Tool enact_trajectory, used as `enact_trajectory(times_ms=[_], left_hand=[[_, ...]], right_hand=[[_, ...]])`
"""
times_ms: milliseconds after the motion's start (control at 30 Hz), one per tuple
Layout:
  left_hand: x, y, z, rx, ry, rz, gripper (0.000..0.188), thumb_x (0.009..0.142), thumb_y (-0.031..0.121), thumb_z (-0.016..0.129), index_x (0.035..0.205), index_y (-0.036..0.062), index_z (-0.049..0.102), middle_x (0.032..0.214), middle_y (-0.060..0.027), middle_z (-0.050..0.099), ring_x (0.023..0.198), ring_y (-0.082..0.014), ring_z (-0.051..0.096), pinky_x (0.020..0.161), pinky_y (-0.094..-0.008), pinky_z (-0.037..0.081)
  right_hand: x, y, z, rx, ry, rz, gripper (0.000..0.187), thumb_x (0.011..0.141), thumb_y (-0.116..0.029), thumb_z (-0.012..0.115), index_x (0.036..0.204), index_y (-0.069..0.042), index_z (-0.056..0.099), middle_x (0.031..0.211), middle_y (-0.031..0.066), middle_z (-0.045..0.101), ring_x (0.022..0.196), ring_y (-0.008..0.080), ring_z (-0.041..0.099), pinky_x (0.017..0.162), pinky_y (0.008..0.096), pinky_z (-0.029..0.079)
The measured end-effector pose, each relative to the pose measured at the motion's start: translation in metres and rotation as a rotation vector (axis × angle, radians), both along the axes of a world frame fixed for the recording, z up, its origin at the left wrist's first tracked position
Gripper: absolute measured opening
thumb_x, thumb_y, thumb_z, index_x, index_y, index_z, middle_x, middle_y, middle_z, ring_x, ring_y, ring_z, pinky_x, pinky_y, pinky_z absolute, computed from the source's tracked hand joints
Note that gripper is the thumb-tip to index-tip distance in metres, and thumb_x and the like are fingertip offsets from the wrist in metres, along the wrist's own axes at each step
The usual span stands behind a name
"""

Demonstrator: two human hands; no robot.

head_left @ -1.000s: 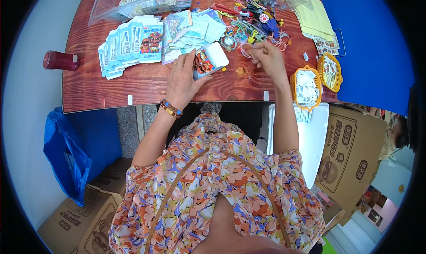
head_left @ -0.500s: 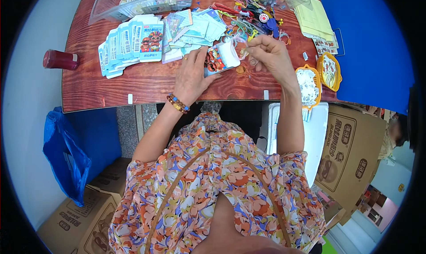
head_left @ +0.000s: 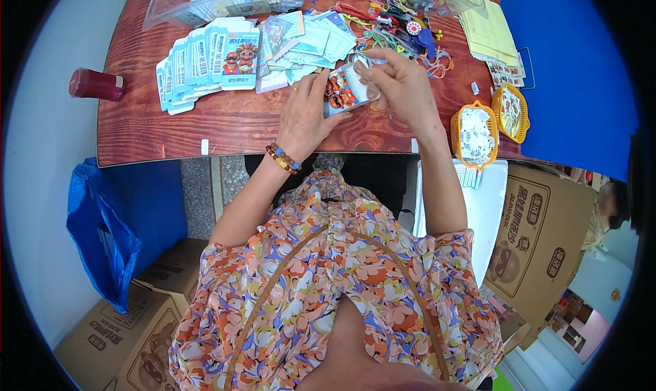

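Observation:
A small light-blue printed box (head_left: 339,91) lies tilted near the middle of the table, its white open end facing right. My left hand (head_left: 304,114) holds it, fingers along the far side and thumb on the near edge. At the open end, my right hand (head_left: 403,87) is closed in a pinch, its fingertips touching the box's white flap. Something pale and partly see-through is between those fingers; its kind is hidden. Left of my hands is a fanned stack of flat blue cartons (head_left: 205,63). Just beyond the box is a pile of pale blue cards and packets (head_left: 314,39).
Clear bins (head_left: 225,11) stand along the far side. Tangled colourful cords and charms (head_left: 403,29) lie beyond my right hand. At right are yellow papers (head_left: 488,35) and two yellow baskets, the nearer basket (head_left: 475,160) with white packets. A dark red jar (head_left: 96,85) stands at far left.
My right hand has moved left, bringing the pale item and its fingertips to the box's open end. My left hand keeps its hold on the box. The whole view has shifted slightly.

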State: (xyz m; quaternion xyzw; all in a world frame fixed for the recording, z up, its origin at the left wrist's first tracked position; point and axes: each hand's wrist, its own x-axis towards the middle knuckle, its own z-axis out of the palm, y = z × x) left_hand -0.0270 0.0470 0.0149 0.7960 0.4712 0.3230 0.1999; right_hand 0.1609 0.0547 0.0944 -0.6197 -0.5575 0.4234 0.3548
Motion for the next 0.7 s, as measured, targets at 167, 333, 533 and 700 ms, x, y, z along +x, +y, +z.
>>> enact_trajectory(times_ms=[167, 333, 533, 700], left_hand=[[0.001, -0.002, 0.000, -0.015, -0.015, 0.028, 0.082, 0.068, 0.025, 0.086, 0.135, 0.0026, 0.045, 0.119, -0.0175, 0.055, 0.108, -0.0370, 0.057, 0.088, -0.0458, 0.050], [0.011, -0.002, 0.002, -0.043, -0.035, -0.013, 0.078, 0.070, 0.025, 0.085, 0.134, 0.0010, 0.046, 0.120, -0.0188, 0.055, 0.109, -0.0372, 0.056, 0.091, -0.0454, 0.049], [0.014, -0.004, 0.001, -0.079, -0.143, -0.046, 0.076, 0.070, 0.022, 0.085, 0.132, -0.0022, 0.049, 0.120, -0.0201, 0.056, 0.110, -0.0364, 0.057, 0.093, -0.0433, 0.047], [0.030, -0.011, 0.000, -0.192, -0.194, -0.157, 0.075, 0.071, 0.024, 0.086, 0.132, -0.0017, 0.050, 0.117, -0.0193, 0.057, 0.109, -0.0355, 0.058, 0.089, -0.0426, 0.049]], right_hand=[[0.002, -0.005, -0.003, 0.104, -0.198, 0.018, 0.026, 0.094, -0.018, 0.064, 0.114, -0.002, 0.068, 0.078, 0.0062, 0.070, 0.051, 0.0060, 0.058, 0.045, 0.0222, 0.043], [0.004, -0.013, 0.002, -0.033, 0.035, 0.047, 0.026, 0.096, -0.017, 0.060, 0.116, 0.000, 0.067, 0.090, 0.0083, 0.071, 0.057, 0.0070, 0.063, 0.050, 0.0233, 0.047], [0.027, -0.033, -0.003, 0.149, 0.095, -0.019, 0.028, 0.098, -0.018, 0.058, 0.119, -0.002, 0.065, 0.108, 0.0079, 0.071, 0.062, 0.0062, 0.063, 0.053, 0.0211, 0.049], [0.127, -0.081, -0.010, 0.171, -0.094, -0.436, 0.024, 0.093, -0.014, 0.063, 0.113, -0.002, 0.068, 0.094, 0.0062, 0.071, 0.059, 0.0094, 0.062, 0.055, 0.0217, 0.050]])
